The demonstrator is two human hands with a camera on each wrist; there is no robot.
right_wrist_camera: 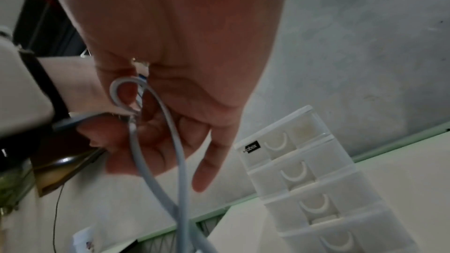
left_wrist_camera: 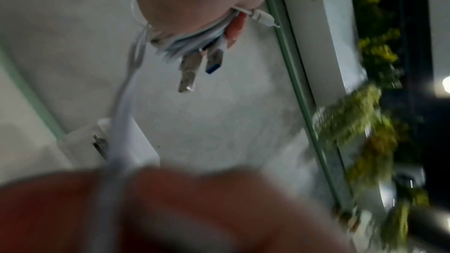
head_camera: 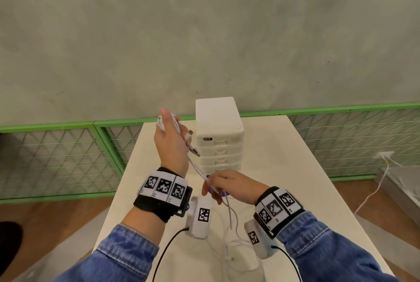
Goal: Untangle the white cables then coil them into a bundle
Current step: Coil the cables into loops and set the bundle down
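My left hand [head_camera: 171, 136] is raised above the table and grips a coil of white cables [head_camera: 175, 125]; their USB plugs [head_camera: 195, 150] stick out below the fingers. The left wrist view shows the same coil [left_wrist_camera: 194, 36] wrapped over the hand, with metal plugs [left_wrist_camera: 188, 76] hanging. Two strands [head_camera: 200, 171] run down to my right hand [head_camera: 223, 185], lower and nearer, which pinches them between thumb and fingers. In the right wrist view the cable [right_wrist_camera: 146, 122] loops through those curled fingers. The loose remainder [head_camera: 231, 243] lies on the table by my wrists.
A white stack of small drawers [head_camera: 219, 136] stands at the far middle of the white table [head_camera: 295, 168], close behind my left hand. A purple item [head_camera: 216, 191] lies under my right hand. Green mesh fencing [head_camera: 56, 159] borders the table. Another white cable [head_camera: 372, 193] runs over the floor, right.
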